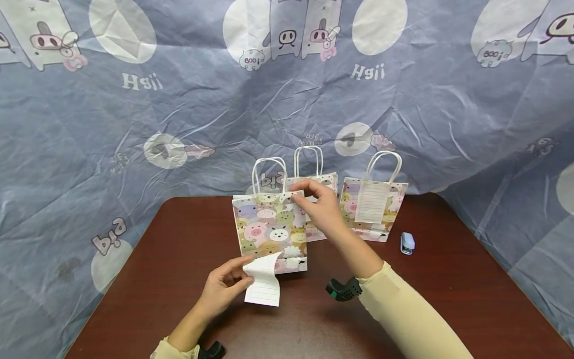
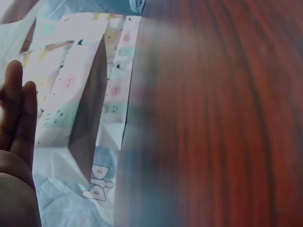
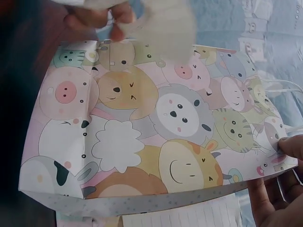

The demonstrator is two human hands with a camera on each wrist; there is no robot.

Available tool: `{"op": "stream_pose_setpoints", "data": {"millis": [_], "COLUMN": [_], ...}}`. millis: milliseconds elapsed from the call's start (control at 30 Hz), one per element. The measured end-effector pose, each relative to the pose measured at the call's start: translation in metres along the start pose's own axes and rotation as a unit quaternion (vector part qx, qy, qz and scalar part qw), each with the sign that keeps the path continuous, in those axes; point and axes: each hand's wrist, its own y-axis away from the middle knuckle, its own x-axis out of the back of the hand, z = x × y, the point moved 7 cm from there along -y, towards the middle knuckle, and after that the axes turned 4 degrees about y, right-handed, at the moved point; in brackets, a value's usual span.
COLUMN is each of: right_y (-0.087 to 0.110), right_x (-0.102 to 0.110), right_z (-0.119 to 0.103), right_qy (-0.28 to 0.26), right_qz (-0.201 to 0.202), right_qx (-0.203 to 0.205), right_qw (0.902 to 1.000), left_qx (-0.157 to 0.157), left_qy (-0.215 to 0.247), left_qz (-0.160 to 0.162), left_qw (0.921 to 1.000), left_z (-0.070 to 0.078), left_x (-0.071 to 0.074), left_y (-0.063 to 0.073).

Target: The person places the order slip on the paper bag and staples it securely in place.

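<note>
A paper gift bag (image 1: pixel 269 224) printed with cartoon animals and fitted with white handles stands on the table. My right hand (image 1: pixel 320 204) grips its upper right edge; in the right wrist view the thumb lies on the printed face, with the other fingers (image 3: pixel 272 198) around the side. Low in front of the bag, my left hand (image 1: pixel 226 284) pinches a curling sheet of lined paper (image 1: pixel 264 289) by its left edge. That paper (image 3: pixel 168 33) is blurred in the right wrist view. The left wrist view shows straight fingers (image 2: pixel 14 109) beside the bag.
A second animal-print bag (image 1: pixel 316 233) stands partly hidden behind. To the right is a third bag (image 1: pixel 393 214) with a lined sheet (image 1: pixel 372 202) on its front. A light blue stapler (image 1: pixel 407 243) lies on the brown table (image 1: pixel 453 284). A printed cloth (image 1: pixel 278 109) hangs behind.
</note>
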Motion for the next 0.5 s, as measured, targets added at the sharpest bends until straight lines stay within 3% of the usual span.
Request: {"op": "stream_pose_setpoints", "data": {"millis": [200,500], "right_y": [0.011,0.028], "right_x": [0.027,0.058], "right_z": [0.017,0.032], "right_qy": [-0.003,-0.008], "right_qz": [0.021,0.045], "right_qx": [-0.015,-0.022], "right_qw": [0.9997,0.9987], "left_qx": [-0.028,-0.001], "left_qy": [0.041,-0.017], "left_qz": [-0.008,0.058], "left_qw": [0.9987,0.9982], "left_z": [0.006,0.011], "left_x": [-0.007,-0.010], "left_y": [-0.003,-0.004]}}
